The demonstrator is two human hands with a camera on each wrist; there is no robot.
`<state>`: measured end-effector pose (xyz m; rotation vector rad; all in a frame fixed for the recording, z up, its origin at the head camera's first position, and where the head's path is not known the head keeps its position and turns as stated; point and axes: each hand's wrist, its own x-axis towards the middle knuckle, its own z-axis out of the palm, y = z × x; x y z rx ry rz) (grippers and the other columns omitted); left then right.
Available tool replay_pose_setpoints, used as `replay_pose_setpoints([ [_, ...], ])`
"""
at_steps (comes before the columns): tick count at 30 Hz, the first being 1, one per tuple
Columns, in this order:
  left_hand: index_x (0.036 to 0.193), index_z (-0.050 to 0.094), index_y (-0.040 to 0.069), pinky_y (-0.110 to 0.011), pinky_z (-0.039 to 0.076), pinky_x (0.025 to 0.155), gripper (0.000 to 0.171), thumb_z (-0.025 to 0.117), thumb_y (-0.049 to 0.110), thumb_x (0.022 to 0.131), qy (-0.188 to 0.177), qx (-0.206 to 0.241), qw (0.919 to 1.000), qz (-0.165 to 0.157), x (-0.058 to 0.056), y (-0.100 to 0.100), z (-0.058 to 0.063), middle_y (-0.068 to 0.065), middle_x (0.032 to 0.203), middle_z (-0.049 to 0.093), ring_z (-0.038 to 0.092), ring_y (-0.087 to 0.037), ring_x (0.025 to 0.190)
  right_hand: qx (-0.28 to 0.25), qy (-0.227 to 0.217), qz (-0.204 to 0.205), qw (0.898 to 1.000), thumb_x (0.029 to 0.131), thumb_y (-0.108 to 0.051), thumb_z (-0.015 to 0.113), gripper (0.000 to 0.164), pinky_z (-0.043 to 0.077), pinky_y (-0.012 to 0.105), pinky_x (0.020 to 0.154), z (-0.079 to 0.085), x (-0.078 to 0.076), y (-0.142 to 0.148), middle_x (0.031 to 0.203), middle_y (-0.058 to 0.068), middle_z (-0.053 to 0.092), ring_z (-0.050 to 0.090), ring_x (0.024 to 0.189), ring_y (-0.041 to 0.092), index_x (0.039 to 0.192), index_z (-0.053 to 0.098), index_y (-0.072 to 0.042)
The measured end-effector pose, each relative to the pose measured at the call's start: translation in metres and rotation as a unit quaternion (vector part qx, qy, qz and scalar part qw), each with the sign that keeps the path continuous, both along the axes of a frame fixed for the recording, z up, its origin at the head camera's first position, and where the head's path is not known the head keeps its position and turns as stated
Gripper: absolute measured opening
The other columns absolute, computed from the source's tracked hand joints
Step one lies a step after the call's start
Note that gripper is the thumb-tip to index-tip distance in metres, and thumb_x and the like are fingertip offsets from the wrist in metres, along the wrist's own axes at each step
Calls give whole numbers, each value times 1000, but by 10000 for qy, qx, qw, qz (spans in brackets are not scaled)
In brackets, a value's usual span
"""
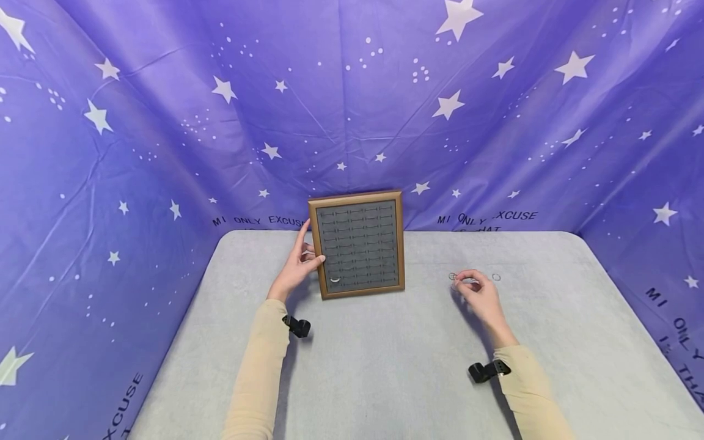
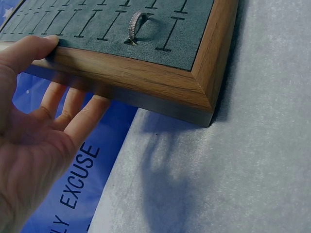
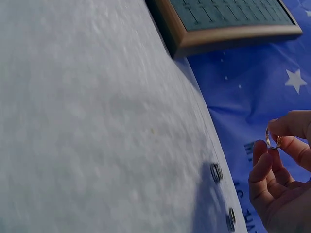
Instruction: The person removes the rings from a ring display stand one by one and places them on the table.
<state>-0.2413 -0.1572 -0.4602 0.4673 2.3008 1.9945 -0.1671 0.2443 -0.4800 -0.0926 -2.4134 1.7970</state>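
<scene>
A wood-framed ring display tray [image 1: 400, 244] with a dark slotted pad stands tilted up at the back of the table. My left hand [image 1: 297, 269] grips its left edge, thumb on the front of the frame and fingers behind. One silver-coloured ring [image 2: 132, 30] sits upright in a slot near the tray's lower left corner. Off to the right of the tray, my right hand [image 1: 481, 298] pinches a thin, shiny ring [image 3: 267, 138] between thumb and fingertips, held above the table. Two more rings lie near that hand: a dark silver one [image 3: 216, 172] and another [image 3: 231, 219].
The pale grey table [image 1: 379, 366] has rounded back corners. A purple-blue cloth [image 1: 352, 122] with white stars and printed words hangs behind and at both sides, right at the table's edge. Each wrist wears a black strapped camera [image 1: 299, 327].
</scene>
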Motion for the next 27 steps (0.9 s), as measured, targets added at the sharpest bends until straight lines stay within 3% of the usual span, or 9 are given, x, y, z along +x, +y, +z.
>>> replay_pose_setpoints([
  [3, 157, 8, 23, -28, 49, 77, 91, 62, -5, 90, 21, -17, 10000, 19, 0, 0, 1, -23, 101, 50, 54, -31, 89, -9, 7, -130, 9999, 88, 5, 62, 16, 43, 24, 38, -5, -1, 10, 70, 1, 63, 53, 50, 8, 101, 59, 14],
  [11, 157, 7, 22, -27, 49, 74, 91, 63, -5, 90, 39, -18, 10000, -47, 0, -1, 0, -20, 101, 46, 53, -25, 84, 396, 84, -411, 9983, 90, -4, 65, 16, 43, 25, 37, -30, -10, 44, 73, 12, 66, 55, 50, 11, 101, 61, 6],
  [25, 157, 8, 25, -27, 50, 74, 92, 62, -5, 90, -5, 14, 10000, -31, -1, 0, -2, -21, 103, 47, 54, -26, 86, 964, 187, -470, 9941, 90, -7, 66, 16, 46, 26, 40, -34, -10, 74, 79, 12, 65, 56, 52, 13, 99, 62, 6],
  [27, 157, 8, 29, -26, 50, 74, 92, 63, -4, 90, 25, -26, 10000, 14, -6, -2, -10, -21, 103, 48, 55, -26, 86, 1030, 175, -497, 9933, 90, -8, 66, 17, 46, 25, 41, -35, -9, 77, 83, 11, 65, 57, 53, 12, 99, 63, 6],
])
